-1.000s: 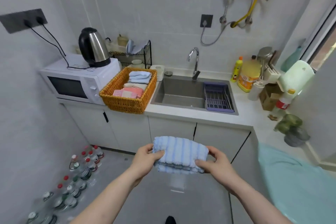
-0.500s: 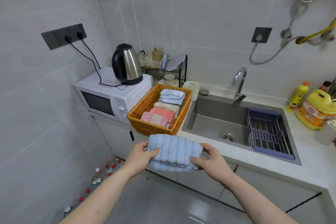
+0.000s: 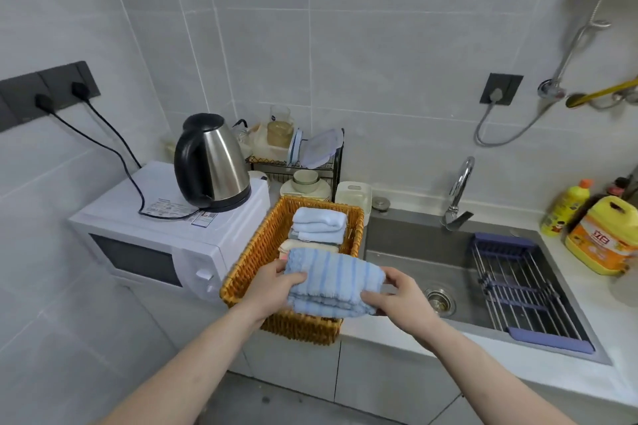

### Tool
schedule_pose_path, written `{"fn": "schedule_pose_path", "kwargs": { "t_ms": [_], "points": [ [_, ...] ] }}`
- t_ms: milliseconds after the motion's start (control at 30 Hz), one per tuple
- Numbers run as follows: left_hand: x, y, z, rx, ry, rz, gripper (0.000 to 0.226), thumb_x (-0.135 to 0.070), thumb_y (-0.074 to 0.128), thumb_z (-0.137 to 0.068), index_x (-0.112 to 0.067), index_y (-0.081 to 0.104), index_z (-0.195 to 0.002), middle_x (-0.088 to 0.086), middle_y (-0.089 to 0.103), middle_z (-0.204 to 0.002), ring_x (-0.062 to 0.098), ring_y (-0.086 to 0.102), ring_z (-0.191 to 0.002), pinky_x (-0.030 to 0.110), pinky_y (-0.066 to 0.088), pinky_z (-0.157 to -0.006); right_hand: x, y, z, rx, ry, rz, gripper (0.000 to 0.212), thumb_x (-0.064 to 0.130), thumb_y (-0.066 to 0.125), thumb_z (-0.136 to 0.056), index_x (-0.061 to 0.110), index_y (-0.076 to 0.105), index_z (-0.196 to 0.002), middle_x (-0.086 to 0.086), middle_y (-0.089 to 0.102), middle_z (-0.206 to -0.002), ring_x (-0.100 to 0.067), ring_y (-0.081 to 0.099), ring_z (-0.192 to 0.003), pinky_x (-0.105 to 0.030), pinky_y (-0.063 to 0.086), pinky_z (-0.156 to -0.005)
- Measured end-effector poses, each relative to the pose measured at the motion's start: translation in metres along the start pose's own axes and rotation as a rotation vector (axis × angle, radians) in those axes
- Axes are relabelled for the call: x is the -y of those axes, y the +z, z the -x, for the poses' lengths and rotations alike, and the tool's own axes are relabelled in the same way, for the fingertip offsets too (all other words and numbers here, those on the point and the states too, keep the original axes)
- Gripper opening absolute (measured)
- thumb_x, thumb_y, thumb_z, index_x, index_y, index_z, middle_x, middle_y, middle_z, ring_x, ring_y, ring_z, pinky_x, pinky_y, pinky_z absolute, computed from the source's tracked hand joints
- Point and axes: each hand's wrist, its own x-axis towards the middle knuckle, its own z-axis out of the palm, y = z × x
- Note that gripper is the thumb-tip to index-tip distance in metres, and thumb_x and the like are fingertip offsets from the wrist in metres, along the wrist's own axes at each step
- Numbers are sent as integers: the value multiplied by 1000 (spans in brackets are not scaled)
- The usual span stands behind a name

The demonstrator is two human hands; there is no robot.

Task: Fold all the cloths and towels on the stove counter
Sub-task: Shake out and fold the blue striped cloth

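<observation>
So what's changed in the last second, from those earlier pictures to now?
Both hands carried the folded towel forward, from out in front of the cupboards to just over the near end of the basket, covering the pink cloths there. Nothing was taken or let go: the left hand and right hand keep their grip on its ends. The cloths stacked in the basket, the kettle and the sink stayed put.

pink cloth [image 3: 283, 256] mostly hidden, jug [image 3: 605, 238] edge-cropped

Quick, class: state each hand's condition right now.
Left hand: grips the folded blue striped towel.
Right hand: grips the same towel.
</observation>
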Motion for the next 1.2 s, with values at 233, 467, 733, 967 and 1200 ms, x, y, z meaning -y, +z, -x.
{"fn": "schedule_pose_path", "kwargs": {
  "t_ms": [233,467,733,967,1200],
  "points": [
    [-4,-49,-96,40,-92,-86,19,-15,66,-93,-20,68,-111,-3,73,-105,11,71,-90,19,54,-63,15,53,-87,-31,148,37,39,13,77,-85,22,60,-119,0,69,-112,-18,75,-89,-42,64,-80],
    [18,-65,-159,31,-220,-139,21,-18,65,-88,-20,70,-109,2,75,-104,19,73,-90,27,56,-70,5,80,-162,21,280,226,61,25,76,-74,21,54,-131,1,67,-111,-19,69,-99,-42,63,-84],
    [38,-60,-194,11,-272,-275,22,-24,58,-82,-19,68,-100,5,73,-99,20,70,-87,32,56,-75,-9,96,-206,129,325,448,65,26,68,-82,17,45,-142,2,62,-117,-21,64,-108,-29,54,-86],
    [49,-57,-204,26,-322,-369,16,-19,54,-90,-19,69,-83,0,69,-86,16,64,-80,27,46,-66,-4,97,-221,275,353,651,48,30,64,-78,13,56,-122,-1,61,-114,-17,62,-97,-20,48,-63],
    [62,-59,-210,101,-410,-409,21,-29,54,-91,-18,73,-90,2,72,-94,18,67,-88,31,49,-76,-7,92,-227,374,362,736,47,29,62,-82,9,58,-124,-5,63,-116,-21,69,-99,-25,57,-71]
  ]
}}
